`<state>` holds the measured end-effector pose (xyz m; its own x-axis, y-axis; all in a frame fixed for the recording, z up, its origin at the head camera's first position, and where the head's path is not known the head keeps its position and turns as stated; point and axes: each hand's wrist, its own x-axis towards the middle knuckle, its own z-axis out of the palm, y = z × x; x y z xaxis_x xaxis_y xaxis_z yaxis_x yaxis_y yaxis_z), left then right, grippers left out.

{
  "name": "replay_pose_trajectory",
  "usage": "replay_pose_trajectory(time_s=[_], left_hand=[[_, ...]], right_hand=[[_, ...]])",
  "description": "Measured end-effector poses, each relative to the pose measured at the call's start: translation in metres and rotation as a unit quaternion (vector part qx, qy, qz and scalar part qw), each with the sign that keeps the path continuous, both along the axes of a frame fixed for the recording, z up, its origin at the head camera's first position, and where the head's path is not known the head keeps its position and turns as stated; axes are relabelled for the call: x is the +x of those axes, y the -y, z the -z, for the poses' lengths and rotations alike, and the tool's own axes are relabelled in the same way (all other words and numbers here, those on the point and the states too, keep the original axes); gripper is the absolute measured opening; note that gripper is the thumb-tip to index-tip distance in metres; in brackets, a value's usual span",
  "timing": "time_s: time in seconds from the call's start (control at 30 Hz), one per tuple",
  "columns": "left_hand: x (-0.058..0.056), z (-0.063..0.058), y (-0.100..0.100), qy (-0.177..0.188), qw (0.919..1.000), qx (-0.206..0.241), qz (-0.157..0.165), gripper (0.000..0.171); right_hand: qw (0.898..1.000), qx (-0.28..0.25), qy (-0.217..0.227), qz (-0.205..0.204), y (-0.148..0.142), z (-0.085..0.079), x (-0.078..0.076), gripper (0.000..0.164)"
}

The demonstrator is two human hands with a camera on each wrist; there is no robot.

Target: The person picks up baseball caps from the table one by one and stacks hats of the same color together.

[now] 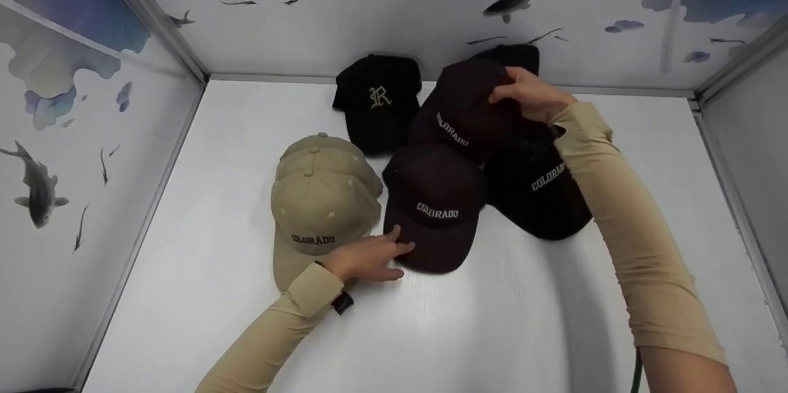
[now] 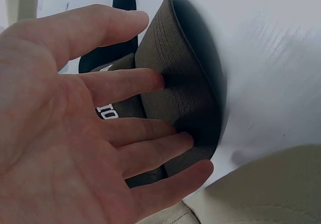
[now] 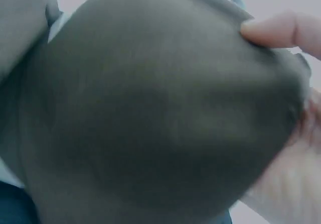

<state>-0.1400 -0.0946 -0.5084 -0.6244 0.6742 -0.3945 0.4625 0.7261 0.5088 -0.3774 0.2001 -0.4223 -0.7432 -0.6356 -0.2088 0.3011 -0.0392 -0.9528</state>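
A dark maroon COLORADO cap [image 1: 471, 88] is pinched at its back edge by my right hand [image 1: 537, 96], thumb on the near side. In the right wrist view its dark crown [image 3: 150, 98] fills most of the picture, with the thumb [image 3: 281, 30] pressing the edge. The cap overlaps a second maroon COLORADO cap [image 1: 431, 180] in front of it. My left hand [image 1: 368, 259] lies at that front cap's brim, its fingers extended. Seen from the left wrist, those fingers [image 2: 140, 83] spread across the brim [image 2: 178, 78], with the palm facing the camera.
Two nested beige caps [image 1: 326, 202] sit left of the maroon ones. A black cap with an R [image 1: 375, 122] stands near the back wall [image 1: 295, 36]. A black COLORADO cap [image 1: 535, 208] lies under my right forearm, and another black cap [image 1: 523, 59] shows behind the held one.
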Motion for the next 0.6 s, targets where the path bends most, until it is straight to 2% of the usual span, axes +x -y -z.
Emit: replay_pose_trajectory(time_s=[0.13, 0.3, 0.47, 0.6], left_hand=[[0.0, 0.002, 0.002, -0.001, 1.0, 0.007, 0.004, 0.054], [0.0, 0.001, 0.001, -0.002, 1.0, 0.004, 0.004, 0.054], [0.001, -0.001, 0.002, 0.0, 1.0, 0.002, 0.001, 0.054], [0.002, 0.001, 0.004, -0.002, 0.9999, 0.011, -0.006, 0.053]], right_hand=[[1.0, 0.011, -0.005, -0.026, 0.003, -0.009, 0.005, 0.032], [0.999, 0.046, -0.023, -0.009, 0.0, -0.023, 0.008, 0.031], [0.994, 0.093, -0.057, 0.006, -0.01, -0.052, 0.014, 0.031], [0.987, 0.124, -0.098, 0.015, -0.019, -0.074, 0.022, 0.039]])
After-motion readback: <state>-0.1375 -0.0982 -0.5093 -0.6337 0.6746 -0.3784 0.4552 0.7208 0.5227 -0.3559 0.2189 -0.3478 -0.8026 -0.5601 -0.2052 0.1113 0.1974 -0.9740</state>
